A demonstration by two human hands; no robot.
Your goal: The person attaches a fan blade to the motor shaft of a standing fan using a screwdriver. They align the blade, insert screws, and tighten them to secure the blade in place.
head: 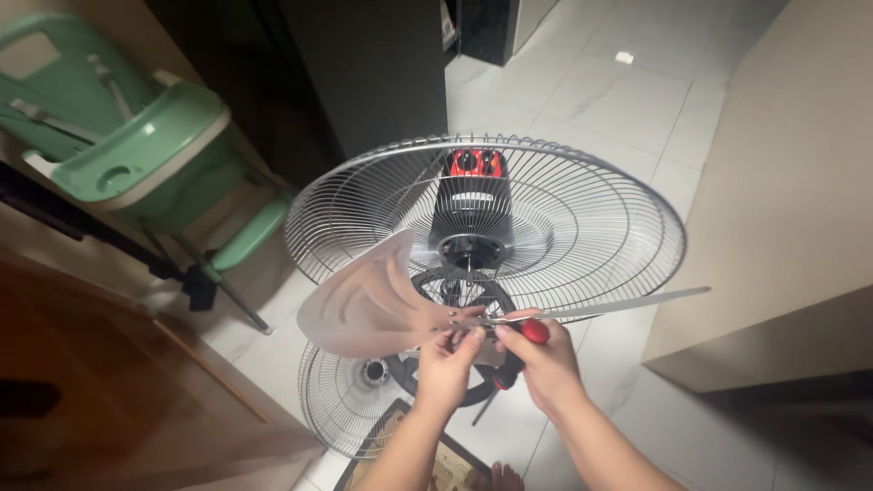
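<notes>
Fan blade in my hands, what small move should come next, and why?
Probably steady the fan blade with the left hand and seat the red-handled screwdriver, held in the right hand, on a hub screw: both hands already meet at the hub, in front of the rear grille.

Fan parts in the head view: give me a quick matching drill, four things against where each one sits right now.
Things:
1. metal fan blade
2. rear wire guard
3. front wire guard
4. green high chair

Places:
A. flat on the floor tiles
B. top left, beside the fan
C. around the motor, on the fan
D. held at its hub by both hands

Pairs: 1-D, 2-C, 3-A, 4-B
</notes>
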